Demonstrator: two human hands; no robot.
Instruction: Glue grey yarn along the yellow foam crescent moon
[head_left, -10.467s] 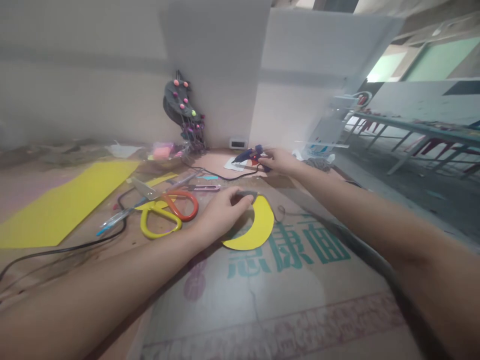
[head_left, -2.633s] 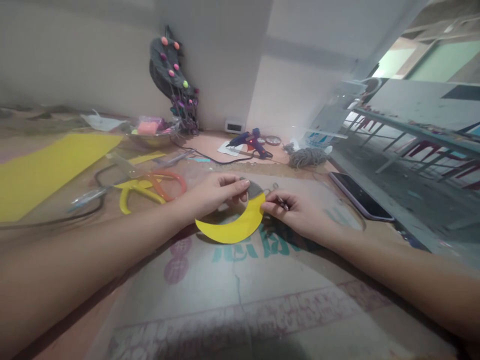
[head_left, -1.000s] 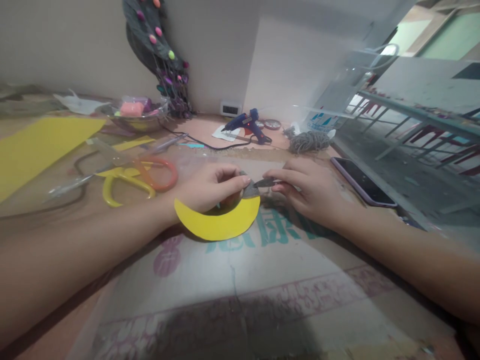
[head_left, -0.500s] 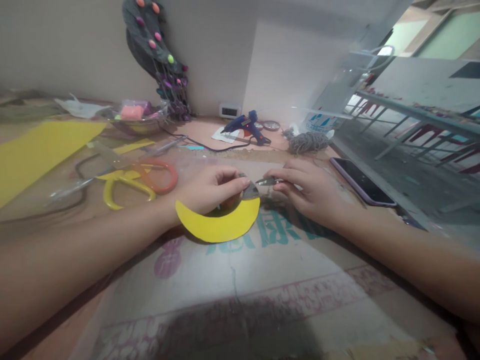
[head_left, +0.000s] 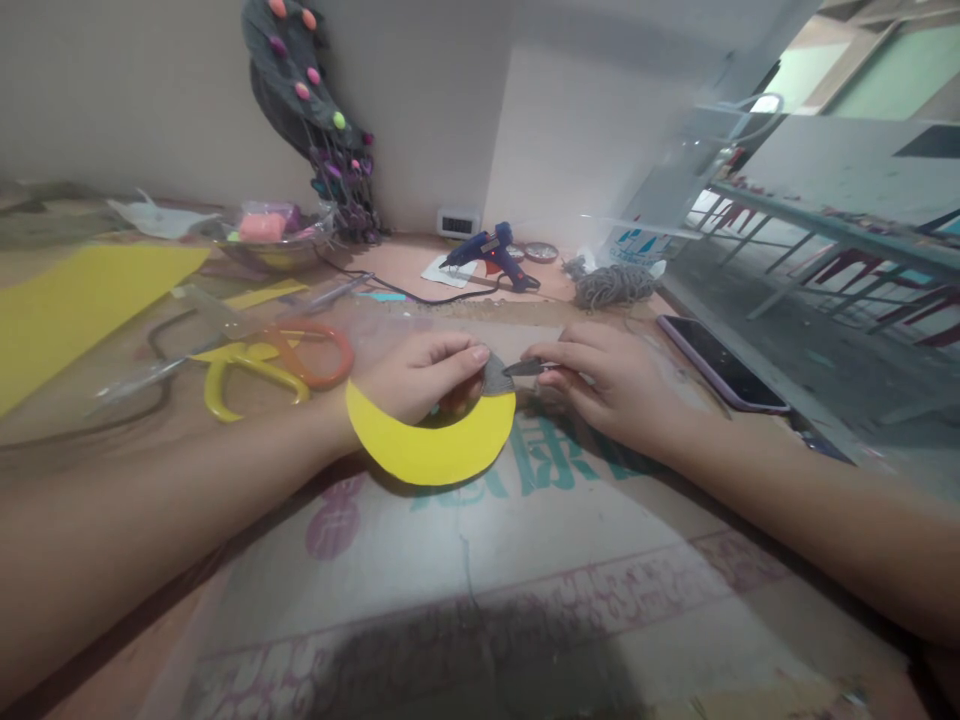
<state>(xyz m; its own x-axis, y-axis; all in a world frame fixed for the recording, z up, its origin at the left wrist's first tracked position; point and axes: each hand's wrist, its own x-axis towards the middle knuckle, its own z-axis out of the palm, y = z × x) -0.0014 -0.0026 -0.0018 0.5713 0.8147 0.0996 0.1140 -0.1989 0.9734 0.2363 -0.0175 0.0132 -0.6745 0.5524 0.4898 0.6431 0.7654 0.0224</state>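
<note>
My left hand (head_left: 420, 375) is closed on a yellow crescent (head_left: 433, 456), pinching it near its upper right end between thumb and fingers. That end carries a grey covering (head_left: 496, 378) that looks like wrapped yarn; the rest of the crescent is bare yellow. In my right hand (head_left: 615, 390), thumb and fingers grip a small pointed metal tool (head_left: 525, 369). Its dark tip points left and meets the edge of the grey part, or lies very close to it. My fingers hide the tool's rear portion, so its exact kind is unclear.
Scissors (head_left: 326, 355) with orange and yellow handles lie left. A blue glue gun (head_left: 491, 250) rests behind, near grey yarn (head_left: 615, 285). On the right is a phone (head_left: 724, 365). Yellow sheet material (head_left: 90, 300) lies far left; printed cardboard (head_left: 420, 570) lies under my hands.
The tool's tip has moved slightly left, up to the grey end of the crescent. The crescent has tilted a little, and more of its grey part shows.
</note>
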